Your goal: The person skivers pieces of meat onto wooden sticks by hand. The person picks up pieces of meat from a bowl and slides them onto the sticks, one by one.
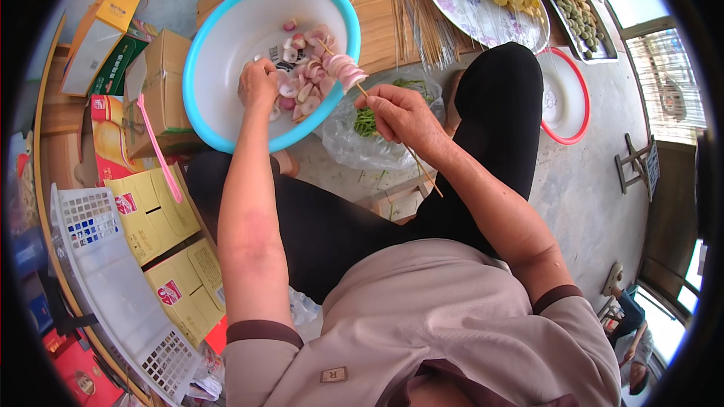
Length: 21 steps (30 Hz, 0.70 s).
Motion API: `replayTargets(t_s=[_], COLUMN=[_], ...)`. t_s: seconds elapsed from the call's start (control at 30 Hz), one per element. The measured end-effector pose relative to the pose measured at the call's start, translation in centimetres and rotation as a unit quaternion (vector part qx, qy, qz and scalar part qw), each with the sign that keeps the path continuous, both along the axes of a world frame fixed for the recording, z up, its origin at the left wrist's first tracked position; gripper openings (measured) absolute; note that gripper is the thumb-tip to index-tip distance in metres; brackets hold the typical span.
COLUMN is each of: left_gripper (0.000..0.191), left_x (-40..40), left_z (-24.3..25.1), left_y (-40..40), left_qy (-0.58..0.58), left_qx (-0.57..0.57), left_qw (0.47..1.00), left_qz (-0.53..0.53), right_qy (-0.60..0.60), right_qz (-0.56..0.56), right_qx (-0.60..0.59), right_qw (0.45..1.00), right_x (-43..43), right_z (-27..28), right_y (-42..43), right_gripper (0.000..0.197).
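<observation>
My right hand [404, 116] grips a bamboo skewer [362, 90]. Pale pink onion slices [344, 69] are threaded near its upper end, over the rim of a blue-rimmed white basin [218, 76]. Inside the basin lies a heap of loose onion pieces [305, 87]. My left hand [259, 83] reaches into the basin at the left side of this heap, its fingers curled downward. A whitish bit shows by its fingers, but whether they hold anything is hidden.
Bare skewers [421, 17] lie on the wooden table [370, 28] beside a plate of sliced vegetables [452, 14] and a metal tray [605, 48]. Below sits a plastic bag [339, 144] of cut greens. Cardboard boxes [164, 76] stand left; a person [636, 328] sits far right.
</observation>
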<state>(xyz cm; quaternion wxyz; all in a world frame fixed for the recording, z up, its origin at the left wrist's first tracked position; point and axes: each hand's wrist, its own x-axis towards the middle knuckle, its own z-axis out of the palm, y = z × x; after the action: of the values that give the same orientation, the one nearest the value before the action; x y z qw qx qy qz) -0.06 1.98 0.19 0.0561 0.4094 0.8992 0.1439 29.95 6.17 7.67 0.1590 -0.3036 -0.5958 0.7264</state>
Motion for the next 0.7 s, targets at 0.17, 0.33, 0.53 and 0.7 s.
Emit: replayTargets(t_s=[0.17,0.33,0.53,0.7], left_gripper=[0.008,0.018,0.021,0.019], left_x=[-0.6,3.3,5.1,6.4], left_z=[0.6,3.8,4.1,4.9], left_y=[0.1,0.5,0.2,0.1], left_qy=[-0.193,-0.351,-0.364,-0.332], left_qx=[0.177,0.257,0.310,0.314], left_qw=[0.964,0.900,0.878,0.888], left_qz=[0.042,0.013,-0.034,-0.049], right_qy=[-0.007,-0.023,-0.030,-0.032], right_qz=[0.022,0.043,0.052,0.052], right_qx=[-0.014,-0.017,-0.023,-0.012], right_qw=[1.000,0.999,0.998,0.998], right_x=[-0.4,-0.4,-0.9,-1.0], right_z=[0.2,1.0,1.0,0.6], right_y=[-0.3,-0.7,-0.9,-0.9], right_gripper=[0.025,0.025,0.025,0.025])
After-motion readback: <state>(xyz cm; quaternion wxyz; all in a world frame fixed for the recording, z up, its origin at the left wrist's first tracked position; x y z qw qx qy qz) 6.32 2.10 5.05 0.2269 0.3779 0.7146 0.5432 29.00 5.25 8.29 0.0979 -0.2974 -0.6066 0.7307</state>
